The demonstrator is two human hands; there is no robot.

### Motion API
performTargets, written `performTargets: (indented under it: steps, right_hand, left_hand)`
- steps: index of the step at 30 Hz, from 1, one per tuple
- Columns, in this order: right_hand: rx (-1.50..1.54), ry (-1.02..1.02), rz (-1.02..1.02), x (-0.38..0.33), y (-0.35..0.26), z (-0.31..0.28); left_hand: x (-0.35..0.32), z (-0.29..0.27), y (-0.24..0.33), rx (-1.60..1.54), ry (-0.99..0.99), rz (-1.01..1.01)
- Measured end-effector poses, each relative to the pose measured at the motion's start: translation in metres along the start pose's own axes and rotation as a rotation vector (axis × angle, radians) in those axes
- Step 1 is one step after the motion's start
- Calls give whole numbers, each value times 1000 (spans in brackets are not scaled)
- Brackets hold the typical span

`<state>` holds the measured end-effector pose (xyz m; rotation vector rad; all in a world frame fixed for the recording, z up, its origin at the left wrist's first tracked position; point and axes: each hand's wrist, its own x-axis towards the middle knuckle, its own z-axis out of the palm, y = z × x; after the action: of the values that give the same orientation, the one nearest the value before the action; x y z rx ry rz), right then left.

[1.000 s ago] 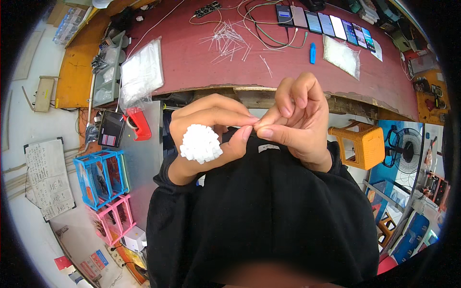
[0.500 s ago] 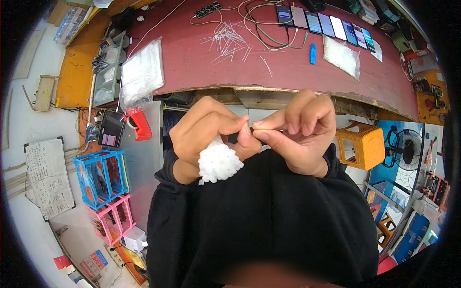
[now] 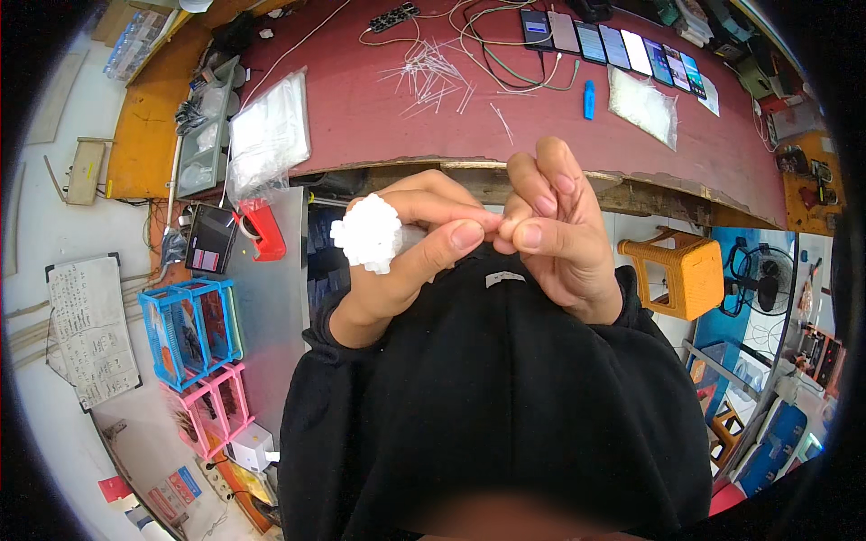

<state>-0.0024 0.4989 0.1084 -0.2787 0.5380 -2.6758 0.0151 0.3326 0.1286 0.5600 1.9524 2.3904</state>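
In front of my black top, both hands are raised near the table's front edge. My left hand (image 3: pixel 415 239) is closed around a bundle of white cable ties (image 3: pixel 368 236), whose knobbly heads cluster beside the wrist. Its thumb and forefinger reach right and meet the fingertips of my right hand (image 3: pixel 559 225). The right thumb and forefinger are pinched together, with the other fingers curled above them. Whatever lies between the right fingertips is too small to make out. Loose white cable ties (image 3: pixel 433 77) lie scattered on the red table (image 3: pixel 361 126).
Several phones (image 3: pixel 613 47) stand in a row at the table's back right, near a blue marker (image 3: pixel 589 100) and a clear bag of white pieces (image 3: pixel 642 106). A plastic-wrapped white pack (image 3: pixel 271 126) lies left. A yellow stool (image 3: pixel 690 275) stands right; cables (image 3: pixel 478 45) cross the back.
The bundle in my left hand has swung up and left, its heads turning upward. Both hands have turned and shifted slightly, with the fingertips still meeting, now a little further right.
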Motion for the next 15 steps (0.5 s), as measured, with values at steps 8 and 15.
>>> performTargets:
  steps: [8,15]
  right_hand:
    - [-58,-14,-51,-1,0,2]
    - [-136,-36,-115,4,1,-5]
  left_hand:
    - [-6,2,-6,30,3,57]
    - [-4,2,-7,-109,91,-40]
